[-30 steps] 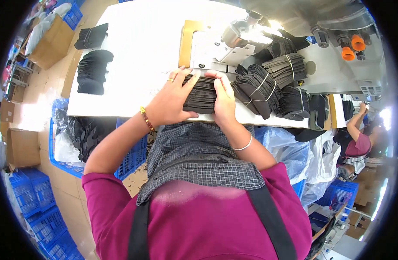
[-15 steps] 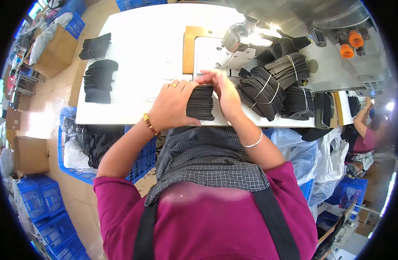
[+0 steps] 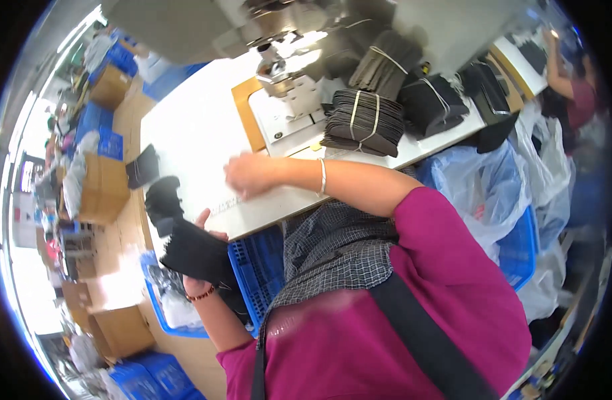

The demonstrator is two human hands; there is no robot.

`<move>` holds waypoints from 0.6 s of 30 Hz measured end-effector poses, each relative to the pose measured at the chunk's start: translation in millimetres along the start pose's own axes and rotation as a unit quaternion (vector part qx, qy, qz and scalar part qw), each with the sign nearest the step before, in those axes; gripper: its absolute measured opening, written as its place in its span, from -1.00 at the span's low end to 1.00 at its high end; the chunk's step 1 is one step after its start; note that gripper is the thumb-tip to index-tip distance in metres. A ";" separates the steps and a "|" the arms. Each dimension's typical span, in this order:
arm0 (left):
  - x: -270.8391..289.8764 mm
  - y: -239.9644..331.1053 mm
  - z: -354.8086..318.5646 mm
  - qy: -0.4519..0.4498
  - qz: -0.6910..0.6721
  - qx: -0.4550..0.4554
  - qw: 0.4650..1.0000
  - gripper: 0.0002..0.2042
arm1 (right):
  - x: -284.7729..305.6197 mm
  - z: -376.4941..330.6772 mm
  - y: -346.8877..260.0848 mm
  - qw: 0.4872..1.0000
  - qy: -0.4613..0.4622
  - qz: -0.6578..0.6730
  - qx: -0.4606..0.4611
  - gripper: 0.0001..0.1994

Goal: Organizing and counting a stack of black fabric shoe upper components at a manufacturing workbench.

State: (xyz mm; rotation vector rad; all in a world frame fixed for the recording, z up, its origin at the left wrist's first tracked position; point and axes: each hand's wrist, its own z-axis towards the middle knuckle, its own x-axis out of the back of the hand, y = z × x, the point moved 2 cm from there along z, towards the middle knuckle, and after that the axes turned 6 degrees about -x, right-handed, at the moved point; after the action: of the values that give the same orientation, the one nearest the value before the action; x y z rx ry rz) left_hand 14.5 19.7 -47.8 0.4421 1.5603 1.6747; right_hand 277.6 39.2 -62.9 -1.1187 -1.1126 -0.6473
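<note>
A thick stack of black fabric pieces [image 3: 198,252] rests across my left hand [image 3: 197,285], its fingers showing past the far side of the stack and its palm mostly hidden. It is held at the front left of the white table, partly over the edge. Just beyond it on the tabletop lies another stack of black pieces [image 3: 163,197]. My right hand [image 3: 256,175] is over the table, right of the held stack and in front of the sewing machine's base plate [image 3: 294,127]. Motion blurs its fingers; I see nothing in it.
Tied bundles of dark pieces [image 3: 363,123] sit right of the machine [image 3: 279,70]. A small black bundle [image 3: 143,167] lies at the table's left edge. Below the front edge are a blue crate [image 3: 256,267] and clear plastic bags [image 3: 476,187]. Another person's arm [image 3: 559,73] shows far right.
The stack that was between both hands at the table's front has moved left in my left hand. My right hand has come off it. The view has turned and tilted.
</note>
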 end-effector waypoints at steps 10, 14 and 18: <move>-56.6 -22.8 11.2 -0.228 -0.266 0.006 0.936 0.06 | 36.7 -106.0 -43.5 0.888 0.048 0.451 0.080 -0.83; -35.7 11.2 17.3 -0.225 -0.285 -0.065 0.930 0.12 | 51.7 -151.1 -2.2 0.891 -0.040 0.452 -0.028 -0.87; -45.6 32.7 24.5 -0.085 -0.067 0.003 0.994 0.08 | 39.1 -164.4 11.0 0.711 0.039 0.702 0.023 -0.89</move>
State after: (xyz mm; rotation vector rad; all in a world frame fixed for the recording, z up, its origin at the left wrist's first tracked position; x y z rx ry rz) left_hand 50.7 4.9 -0.7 0.4593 1.4390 1.4910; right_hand 360.9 -105.8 -35.5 -1.4918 0.0366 0.5594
